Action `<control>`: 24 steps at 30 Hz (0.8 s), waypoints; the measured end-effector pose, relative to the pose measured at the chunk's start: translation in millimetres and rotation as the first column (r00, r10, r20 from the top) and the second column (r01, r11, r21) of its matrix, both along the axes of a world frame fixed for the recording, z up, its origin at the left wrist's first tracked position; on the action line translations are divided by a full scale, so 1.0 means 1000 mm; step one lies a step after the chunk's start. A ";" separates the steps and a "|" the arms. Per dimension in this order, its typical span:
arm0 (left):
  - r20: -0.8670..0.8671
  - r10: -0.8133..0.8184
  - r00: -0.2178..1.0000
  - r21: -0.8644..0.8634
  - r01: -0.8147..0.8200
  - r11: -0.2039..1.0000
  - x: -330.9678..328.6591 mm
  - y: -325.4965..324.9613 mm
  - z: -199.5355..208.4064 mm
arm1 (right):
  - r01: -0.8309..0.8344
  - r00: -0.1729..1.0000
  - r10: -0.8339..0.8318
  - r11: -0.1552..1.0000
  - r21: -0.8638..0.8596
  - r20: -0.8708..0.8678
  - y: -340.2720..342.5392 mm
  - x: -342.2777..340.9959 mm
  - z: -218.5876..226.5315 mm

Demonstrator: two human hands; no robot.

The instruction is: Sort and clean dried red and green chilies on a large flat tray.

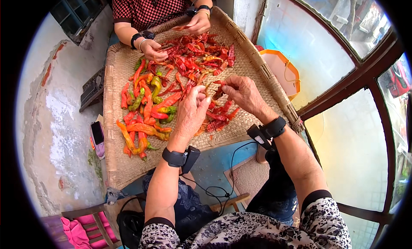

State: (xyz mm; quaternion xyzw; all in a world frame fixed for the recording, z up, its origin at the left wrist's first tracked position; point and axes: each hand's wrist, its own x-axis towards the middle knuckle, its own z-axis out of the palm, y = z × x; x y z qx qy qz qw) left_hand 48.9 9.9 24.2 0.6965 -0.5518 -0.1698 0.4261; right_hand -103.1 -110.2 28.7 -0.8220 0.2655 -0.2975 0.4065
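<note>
My right hand (245,94) pinches a dark red dried chili pepper (218,93) between thumb and fingers, over the near right part of a large woven tray (262,99). Close beside it, my left hand (192,114) has its thumb and fingertips closed at a thin yellowish-brown bit, perhaps a stem; what it grips is too small to make out. Dried red chilies (193,56) lie heaped beyond my hands, and a smaller pile of red chilies (219,116) sits below them. Fresher orange, red and green peppers (146,101) cover the tray's left side.
Across the tray a person's hands (155,51) hover over the dried heap, one holding a red chili. A phone (97,132) lies left of the tray by the wall. An orange-rimmed container (281,71) stands to the right, beside framed glass panes. A black cable (216,191) hangs below.
</note>
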 end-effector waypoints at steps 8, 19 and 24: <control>0.002 -0.076 0.997 0.113 0.076 0.991 -0.007 0.001 0.000 | -0.073 0.997 0.071 0.995 0.068 0.025 0.018 0.010 -0.003; 0.071 -0.059 0.996 -0.011 0.060 0.998 -0.009 0.001 -0.006 | -0.042 0.999 0.041 0.976 0.214 0.009 0.007 0.000 -0.008; 0.017 0.011 1.000 -0.043 -0.010 0.999 -0.008 0.004 -0.003 | -0.070 0.996 0.051 0.952 0.297 0.071 0.013 -0.003 0.002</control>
